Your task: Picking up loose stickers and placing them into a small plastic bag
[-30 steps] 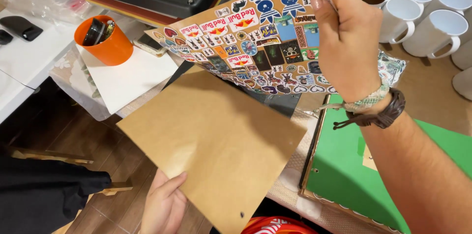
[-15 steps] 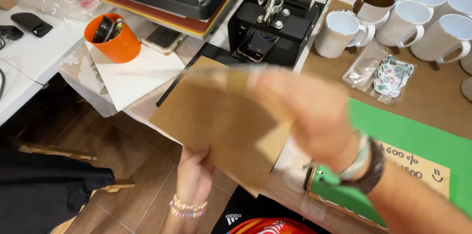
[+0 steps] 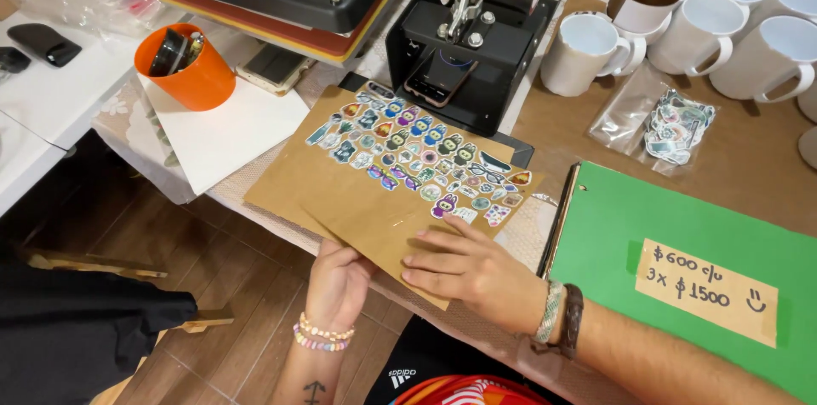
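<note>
Head view, workbench w/ heat press. Left hand under near edge of kraft sheet, fingers closed on that edge from below, thumb side hidden. Right hand flat on top of sheet's near corner, fingers spread, gripping nothing, pressing down. Stickers laid in rows on upper part of sheet, just below press base; a second brown sheet seemingly overlapping beneath, extent unclear. Step in hand, by judgement: squaring and steadying sheet on table edge w/ stickers face up. Next move likely calls for level support, slow slide, no tilt, else loose stickers shift. Surface: brown table, partly overhung by sheet at near side. Left: orange cup on white board. Right: green board w/ paper tag, bagged stickers, white mugs in a row. Floor: dark wood planks.
</note>
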